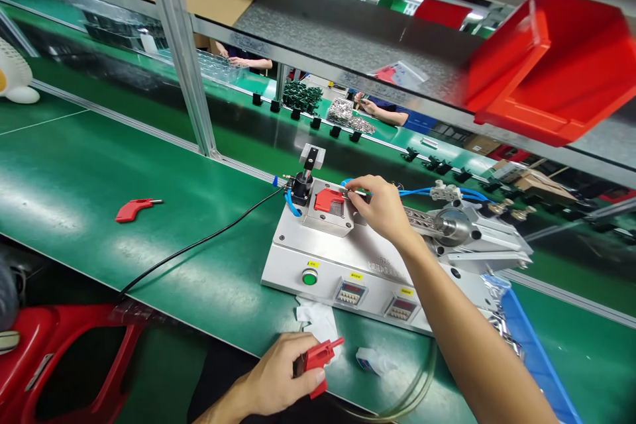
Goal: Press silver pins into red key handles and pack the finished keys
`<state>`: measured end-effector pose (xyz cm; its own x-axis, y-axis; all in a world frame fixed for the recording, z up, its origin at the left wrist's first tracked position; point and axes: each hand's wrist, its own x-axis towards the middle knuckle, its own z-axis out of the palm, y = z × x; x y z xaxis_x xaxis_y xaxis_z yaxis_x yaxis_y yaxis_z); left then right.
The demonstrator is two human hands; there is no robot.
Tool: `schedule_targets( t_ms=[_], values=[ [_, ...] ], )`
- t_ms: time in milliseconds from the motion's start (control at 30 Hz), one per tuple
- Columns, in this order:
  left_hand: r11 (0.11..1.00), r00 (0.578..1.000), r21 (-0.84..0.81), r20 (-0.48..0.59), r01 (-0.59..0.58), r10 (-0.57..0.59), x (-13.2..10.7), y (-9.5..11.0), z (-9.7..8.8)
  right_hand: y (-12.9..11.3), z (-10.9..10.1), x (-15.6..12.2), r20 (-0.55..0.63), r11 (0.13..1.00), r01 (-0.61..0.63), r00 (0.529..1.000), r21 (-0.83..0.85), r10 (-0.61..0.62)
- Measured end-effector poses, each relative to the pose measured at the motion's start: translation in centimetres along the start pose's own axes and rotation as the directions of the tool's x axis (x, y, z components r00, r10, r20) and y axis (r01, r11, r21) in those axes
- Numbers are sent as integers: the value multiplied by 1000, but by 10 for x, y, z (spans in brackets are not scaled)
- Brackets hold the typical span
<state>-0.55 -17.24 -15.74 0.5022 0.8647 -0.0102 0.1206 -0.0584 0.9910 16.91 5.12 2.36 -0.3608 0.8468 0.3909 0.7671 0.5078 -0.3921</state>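
My left hand (283, 371) is closed round a red plastic handle part (319, 359) in front of the bench edge. At the metal machine (328, 245), another red part (328, 199) lies in the fixture block. The fingers of my right hand (377, 205) are pinched at the right end of that part, over the fixture; what sits between the fingertips is too small to make out. A black clamp head (302, 185) stands just left of the fixture. Farther left, a red handle with a metal rod (136, 209) lies on the green bench.
A green button (309, 276) and two counters are on the machine's front. White paper (318, 318), a small bottle (375, 361) and a blue tray (536, 358) lie nearby. Above right hangs a red bin (561, 73). Co-workers' hands (368, 105) show behind the frame.
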Motion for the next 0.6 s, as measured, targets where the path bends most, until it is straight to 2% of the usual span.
schedule_targets(
  t_ms=[200,433,600],
  values=[
    [1000,1000,23,-4,-18,18,0,-3,1,2,1,0,-52,995,-65,996,81,69],
    [998,1000,49,-8,-28,28,0,-3,1,5,-1,-2,-53,998,-48,997,45,51],
    [998,999,45,-11,-36,36,0,-2,1,6,2,-3,-73,994,-68,995,80,73]
  ],
)
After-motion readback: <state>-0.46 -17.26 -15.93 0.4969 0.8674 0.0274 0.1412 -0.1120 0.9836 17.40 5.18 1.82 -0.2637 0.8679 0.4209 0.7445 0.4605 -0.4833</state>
